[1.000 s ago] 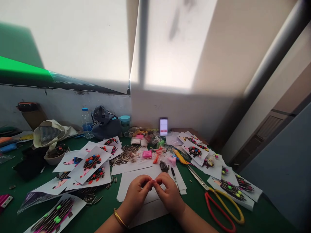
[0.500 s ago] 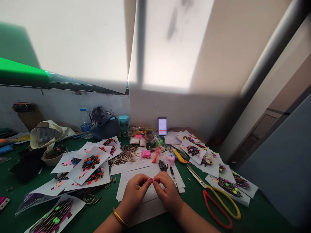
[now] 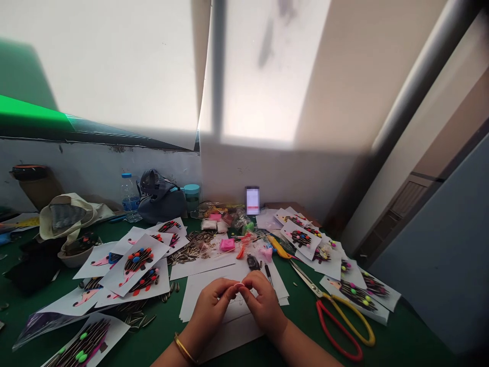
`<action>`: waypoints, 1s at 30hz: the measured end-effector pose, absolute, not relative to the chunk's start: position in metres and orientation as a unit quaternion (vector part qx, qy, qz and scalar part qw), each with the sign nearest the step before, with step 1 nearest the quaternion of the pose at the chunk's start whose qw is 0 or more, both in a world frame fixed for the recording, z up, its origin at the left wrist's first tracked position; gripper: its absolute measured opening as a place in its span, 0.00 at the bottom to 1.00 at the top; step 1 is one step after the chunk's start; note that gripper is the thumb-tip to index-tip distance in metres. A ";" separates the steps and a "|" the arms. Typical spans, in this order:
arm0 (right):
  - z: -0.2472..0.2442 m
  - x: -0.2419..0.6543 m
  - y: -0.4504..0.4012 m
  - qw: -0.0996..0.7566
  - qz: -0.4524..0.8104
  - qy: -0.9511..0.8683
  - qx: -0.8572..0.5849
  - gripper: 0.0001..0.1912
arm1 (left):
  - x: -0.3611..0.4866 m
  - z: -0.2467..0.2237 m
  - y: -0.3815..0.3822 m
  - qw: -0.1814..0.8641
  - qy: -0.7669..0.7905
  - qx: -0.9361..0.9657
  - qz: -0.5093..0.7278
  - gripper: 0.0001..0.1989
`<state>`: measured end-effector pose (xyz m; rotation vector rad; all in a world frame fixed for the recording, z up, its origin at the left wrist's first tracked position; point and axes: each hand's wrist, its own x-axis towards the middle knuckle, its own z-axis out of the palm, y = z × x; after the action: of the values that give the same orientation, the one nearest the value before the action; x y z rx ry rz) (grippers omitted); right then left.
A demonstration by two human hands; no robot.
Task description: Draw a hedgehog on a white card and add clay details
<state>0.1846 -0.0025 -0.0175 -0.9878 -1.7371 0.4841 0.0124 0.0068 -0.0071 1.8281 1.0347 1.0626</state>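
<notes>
My left hand (image 3: 211,304) and my right hand (image 3: 263,304) meet over white paper (image 3: 191,293) at the lower middle. Between their pinched fingertips is a small piece of pink clay (image 3: 239,285), mostly hidden by the fingers. Both hands grip it. Faint line drawing shows on the paper under them. A dark lump in a wrapper (image 3: 252,262) and a black pen (image 3: 268,273) lie just beyond my right hand. Pink clay blocks (image 3: 227,245) rest farther back beside a pile of sunflower seeds (image 3: 193,246).
Scissors (image 3: 321,294) with red and yellow handles lie at the right. Cards with seed-spined hedgehogs (image 3: 139,260) cover the left, and more cards (image 3: 301,238) the right. A phone (image 3: 252,200), a bottle (image 3: 130,199) and a dark bag (image 3: 160,199) stand along the wall.
The view has shifted slightly, so the table things appear a little farther left. Both hands keep their pinch on the pink piece, with only small finger movement.
</notes>
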 end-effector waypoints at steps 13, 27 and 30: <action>-0.013 0.183 -0.005 0.496 0.210 -0.732 -0.416 0.09 | 0.012 -0.007 0.006 0.355 0.426 0.706 0.441 0.13; -0.012 0.181 -0.005 0.498 0.191 -0.743 -0.405 0.07 | 0.012 -0.006 0.005 0.300 0.422 0.733 0.441 0.12; -0.013 0.181 -0.006 0.501 0.190 -0.736 -0.414 0.06 | 0.012 -0.006 0.006 0.298 0.443 0.720 0.443 0.13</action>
<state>0.1806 -0.0057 -0.0132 -1.0007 -1.7791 0.4589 0.0122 0.0061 -0.0061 1.9136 1.1778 1.1776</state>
